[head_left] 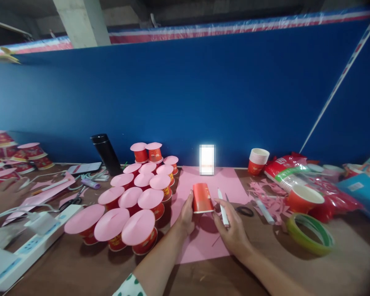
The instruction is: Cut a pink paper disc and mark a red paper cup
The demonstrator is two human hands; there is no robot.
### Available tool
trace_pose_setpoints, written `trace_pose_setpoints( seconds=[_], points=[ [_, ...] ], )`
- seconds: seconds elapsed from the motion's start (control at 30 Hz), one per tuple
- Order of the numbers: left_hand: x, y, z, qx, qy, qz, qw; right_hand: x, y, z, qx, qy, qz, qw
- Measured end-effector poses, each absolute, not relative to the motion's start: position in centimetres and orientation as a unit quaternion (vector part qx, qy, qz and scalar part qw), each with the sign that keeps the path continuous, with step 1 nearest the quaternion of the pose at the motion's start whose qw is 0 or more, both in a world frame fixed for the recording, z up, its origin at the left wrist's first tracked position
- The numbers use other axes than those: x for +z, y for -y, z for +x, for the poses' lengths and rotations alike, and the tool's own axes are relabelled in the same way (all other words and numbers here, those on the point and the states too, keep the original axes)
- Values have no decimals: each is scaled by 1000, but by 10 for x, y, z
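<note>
My left hand (186, 218) is closed around the side of a red paper cup (202, 197), whose pale rim points down toward me. In my right hand (232, 228) a slim white pen (223, 209) is gripped, its narrow end pointing away from me. The fingertips of that hand are beside the cup's right edge; whether they touch it I cannot tell. Beneath both hands lies a large pink paper sheet (225, 181). Scissors with a dark handle (245, 211) rest just right of the right hand, partly hidden.
Several upturned red cups topped with pink paper discs (138, 227) stand at left, near a black bottle (105, 154) and power strip (33, 248). Rightward are stacked cups (256, 163), pink scraps (269, 195) and green tape (311, 234). Another person's hand (6, 195) is far left.
</note>
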State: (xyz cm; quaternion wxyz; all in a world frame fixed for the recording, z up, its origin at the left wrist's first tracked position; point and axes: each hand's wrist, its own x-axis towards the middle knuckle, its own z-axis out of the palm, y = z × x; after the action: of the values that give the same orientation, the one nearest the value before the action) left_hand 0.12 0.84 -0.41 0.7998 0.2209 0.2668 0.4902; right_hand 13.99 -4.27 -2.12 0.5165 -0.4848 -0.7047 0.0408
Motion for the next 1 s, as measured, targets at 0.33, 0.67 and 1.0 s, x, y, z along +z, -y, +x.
trace_pose_setpoints(
  seconds=[0.33,0.67,1.0],
  points=[
    [-7,-11,1,492,-278,237,790,-10,51,140,85,664,-471,575],
    [-10,-14,3,501,-257,264,783,-12,55,153,85,653,-476,583],
    [-2,-10,2,467,-234,287,803,0,55,149,70,664,-456,589]
  ],
)
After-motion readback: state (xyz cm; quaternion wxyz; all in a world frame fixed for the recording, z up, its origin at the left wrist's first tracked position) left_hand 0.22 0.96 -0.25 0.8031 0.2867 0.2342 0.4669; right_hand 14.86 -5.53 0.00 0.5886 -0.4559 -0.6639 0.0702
